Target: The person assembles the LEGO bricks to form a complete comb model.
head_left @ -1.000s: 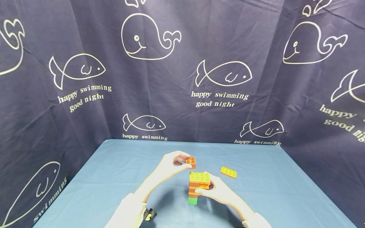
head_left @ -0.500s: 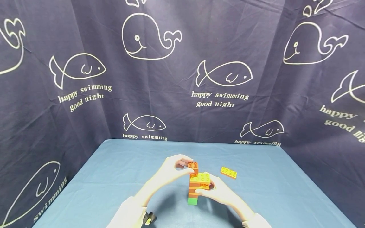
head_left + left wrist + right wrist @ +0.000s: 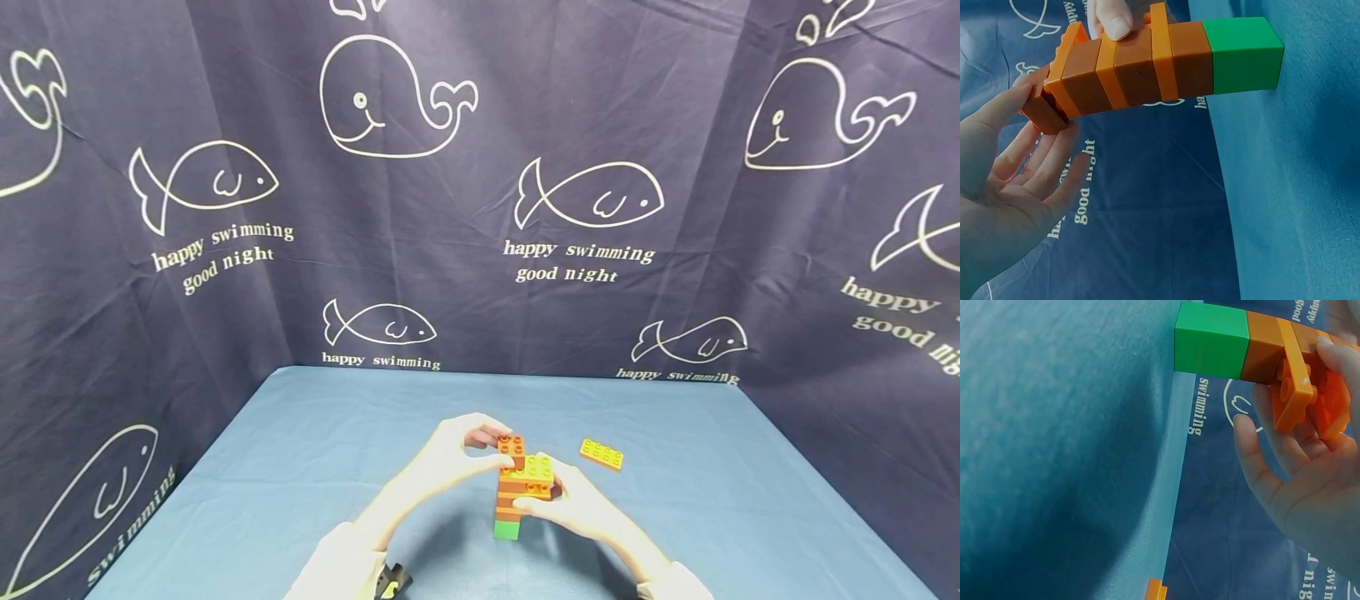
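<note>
A toy brick tower (image 3: 508, 502) stands upright on the blue table, with a green brick (image 3: 1244, 55) at its base. Above the green, brown bricks alternate with flat orange plates. Between thumb and fingers, my left hand (image 3: 450, 450) pinches a brown two-by-two brick (image 3: 1044, 103) at the tower's top. It sits slightly tilted against the topmost plate (image 3: 536, 468), over that plate's left end. My right hand (image 3: 573, 500) grips the tower's upper part from the right, thumb on its near side. In the right wrist view two orange plates (image 3: 1297, 381) jut out toward the palm.
A loose studded plate (image 3: 602, 454), orange-yellow, lies on the table (image 3: 360, 417) to the right behind the tower. A dark blue curtain (image 3: 465, 250) with fish drawings hangs behind. A small black object (image 3: 392, 581) shows by the left sleeve.
My left hand has brought the brown brick down and slightly right, from the air behind the tower onto its top plate. My right hand and the tower have stayed put.
</note>
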Demonstrator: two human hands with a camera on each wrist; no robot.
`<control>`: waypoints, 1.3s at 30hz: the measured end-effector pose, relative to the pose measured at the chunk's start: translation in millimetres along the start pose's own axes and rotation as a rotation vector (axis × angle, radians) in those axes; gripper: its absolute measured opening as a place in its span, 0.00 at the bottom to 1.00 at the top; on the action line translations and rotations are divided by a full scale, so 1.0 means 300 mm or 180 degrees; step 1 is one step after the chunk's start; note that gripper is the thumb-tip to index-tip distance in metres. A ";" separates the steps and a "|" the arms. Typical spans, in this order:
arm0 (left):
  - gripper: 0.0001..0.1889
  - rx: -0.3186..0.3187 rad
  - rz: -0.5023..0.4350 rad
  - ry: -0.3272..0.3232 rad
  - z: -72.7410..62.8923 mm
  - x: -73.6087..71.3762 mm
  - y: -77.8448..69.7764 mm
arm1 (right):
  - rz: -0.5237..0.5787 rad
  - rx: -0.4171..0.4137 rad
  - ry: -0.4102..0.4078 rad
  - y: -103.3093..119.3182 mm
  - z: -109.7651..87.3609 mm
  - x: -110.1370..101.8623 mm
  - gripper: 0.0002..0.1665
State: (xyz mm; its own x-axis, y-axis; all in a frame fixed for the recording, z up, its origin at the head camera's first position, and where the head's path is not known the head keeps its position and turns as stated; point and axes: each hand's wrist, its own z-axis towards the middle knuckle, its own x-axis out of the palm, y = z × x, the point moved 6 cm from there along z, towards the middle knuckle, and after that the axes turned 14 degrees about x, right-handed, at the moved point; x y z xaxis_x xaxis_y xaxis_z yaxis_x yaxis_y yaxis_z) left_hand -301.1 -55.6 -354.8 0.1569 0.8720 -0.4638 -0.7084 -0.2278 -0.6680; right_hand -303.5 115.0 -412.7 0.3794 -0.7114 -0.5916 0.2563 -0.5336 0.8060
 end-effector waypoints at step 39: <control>0.15 0.0349 0.0331 0.0356 0.013 0.015 -0.036 | 0.0073 -0.0083 -0.0002 0.000 0.002 -0.003 0.27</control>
State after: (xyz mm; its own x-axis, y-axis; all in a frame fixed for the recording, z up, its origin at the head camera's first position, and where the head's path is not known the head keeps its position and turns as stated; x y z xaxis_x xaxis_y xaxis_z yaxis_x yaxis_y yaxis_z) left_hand -295.5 -47.5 -347.4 0.1501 0.7912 -0.5929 -0.7945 -0.2603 -0.5486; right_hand -304.2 115.3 -412.3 0.3850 -0.7236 -0.5729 0.2706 -0.5050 0.8196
